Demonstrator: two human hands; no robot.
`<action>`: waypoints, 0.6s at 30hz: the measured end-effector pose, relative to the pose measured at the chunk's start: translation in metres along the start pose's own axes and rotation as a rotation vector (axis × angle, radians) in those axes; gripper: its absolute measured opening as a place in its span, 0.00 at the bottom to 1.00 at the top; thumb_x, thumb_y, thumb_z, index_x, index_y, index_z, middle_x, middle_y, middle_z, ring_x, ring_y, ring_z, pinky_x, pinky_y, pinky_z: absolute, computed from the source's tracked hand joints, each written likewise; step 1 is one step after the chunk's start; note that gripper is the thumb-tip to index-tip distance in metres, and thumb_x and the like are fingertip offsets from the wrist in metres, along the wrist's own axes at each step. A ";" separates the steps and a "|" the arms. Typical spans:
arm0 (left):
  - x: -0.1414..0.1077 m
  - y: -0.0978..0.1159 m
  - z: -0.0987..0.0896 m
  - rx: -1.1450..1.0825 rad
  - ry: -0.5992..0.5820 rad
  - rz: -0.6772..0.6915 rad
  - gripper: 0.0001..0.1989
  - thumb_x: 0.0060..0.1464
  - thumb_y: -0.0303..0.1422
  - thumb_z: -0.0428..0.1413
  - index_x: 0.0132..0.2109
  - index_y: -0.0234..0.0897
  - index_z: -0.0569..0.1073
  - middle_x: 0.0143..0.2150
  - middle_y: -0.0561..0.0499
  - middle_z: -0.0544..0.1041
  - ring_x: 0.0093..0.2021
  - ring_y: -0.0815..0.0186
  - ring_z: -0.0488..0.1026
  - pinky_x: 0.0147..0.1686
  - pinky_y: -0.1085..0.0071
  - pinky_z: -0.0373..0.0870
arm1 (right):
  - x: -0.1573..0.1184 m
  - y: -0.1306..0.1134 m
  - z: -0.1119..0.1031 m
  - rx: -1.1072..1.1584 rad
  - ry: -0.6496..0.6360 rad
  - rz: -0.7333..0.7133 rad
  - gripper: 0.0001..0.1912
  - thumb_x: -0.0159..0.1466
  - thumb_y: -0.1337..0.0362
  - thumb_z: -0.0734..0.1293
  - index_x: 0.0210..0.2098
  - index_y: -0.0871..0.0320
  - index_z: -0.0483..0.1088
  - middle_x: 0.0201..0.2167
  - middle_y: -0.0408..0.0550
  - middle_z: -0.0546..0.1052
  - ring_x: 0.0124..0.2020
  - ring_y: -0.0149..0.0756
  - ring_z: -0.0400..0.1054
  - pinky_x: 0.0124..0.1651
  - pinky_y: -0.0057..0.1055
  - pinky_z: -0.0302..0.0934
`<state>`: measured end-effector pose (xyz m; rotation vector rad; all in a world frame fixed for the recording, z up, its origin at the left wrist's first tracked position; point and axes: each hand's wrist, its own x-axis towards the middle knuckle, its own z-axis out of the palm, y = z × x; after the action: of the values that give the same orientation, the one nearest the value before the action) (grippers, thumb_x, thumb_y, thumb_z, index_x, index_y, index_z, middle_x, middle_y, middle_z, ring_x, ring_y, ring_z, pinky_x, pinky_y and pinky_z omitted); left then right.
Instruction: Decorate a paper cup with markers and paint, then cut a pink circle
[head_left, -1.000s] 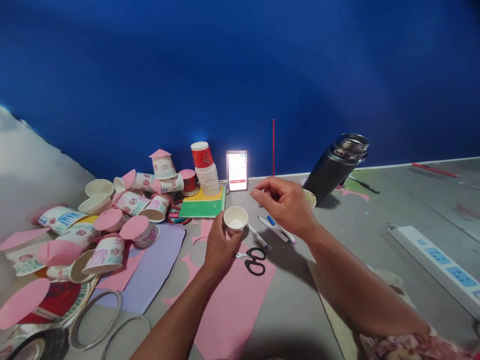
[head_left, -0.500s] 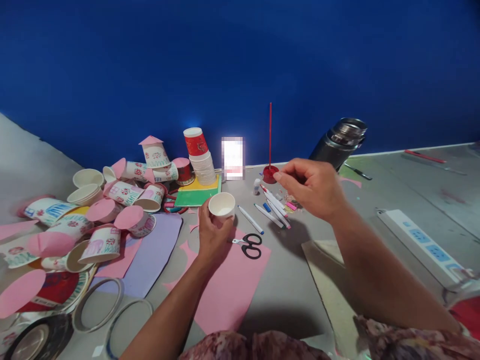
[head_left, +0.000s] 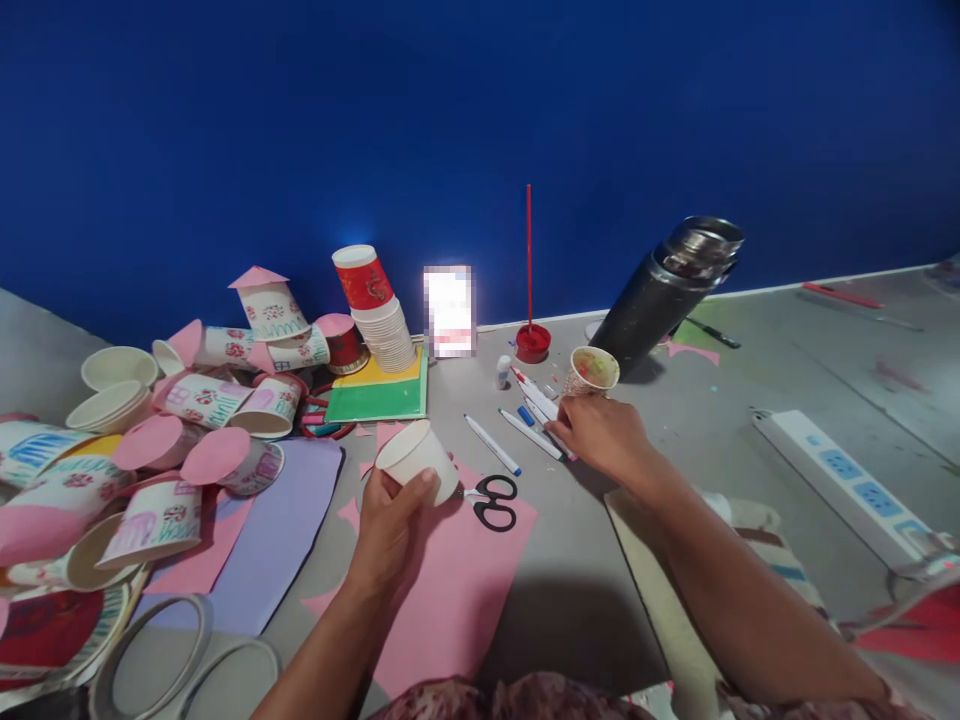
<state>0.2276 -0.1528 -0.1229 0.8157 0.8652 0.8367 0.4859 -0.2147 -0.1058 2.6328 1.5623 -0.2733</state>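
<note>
My left hand (head_left: 394,525) is closed around a plain white paper cup (head_left: 416,462), which tilts with its mouth toward the upper left. Below it on the table lie a pink paper sheet (head_left: 450,600) and black-handled scissors (head_left: 495,503). Over a loose bunch of white marker pens (head_left: 531,435), my right hand (head_left: 604,435) is bent down, its fingertips pinched on one pen at the bunch's right side. That pen is largely covered by the fingers. Just behind this hand stands a patterned paper cup (head_left: 595,368) with bits of scrap in it.
Decorated paper cups (head_left: 199,400) with pink paper tops crowd the left side. A cup stack (head_left: 382,320) stands on a green and yellow book (head_left: 379,398). At the right are a black thermos (head_left: 660,290) and a power strip (head_left: 840,485). Tape rings (head_left: 154,650) lie front left.
My right hand has dropped from the air onto the marker pens, uncovering the scrap cup behind it. My left hand has tilted its cup and moved slightly left and down. The view has shifted slightly.
</note>
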 end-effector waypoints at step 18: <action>0.011 -0.010 -0.020 0.346 0.167 0.194 0.30 0.43 0.36 0.71 0.55 0.48 0.75 0.49 0.51 0.81 0.49 0.58 0.78 0.47 0.63 0.78 | 0.001 -0.002 0.006 -0.048 -0.084 -0.024 0.12 0.67 0.58 0.68 0.37 0.58 0.80 0.36 0.61 0.83 0.41 0.54 0.79 0.37 0.37 0.60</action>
<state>0.2175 -0.1428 -0.1430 1.1583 1.1102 0.9487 0.4842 -0.2139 -0.1119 2.5333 1.5551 -0.3387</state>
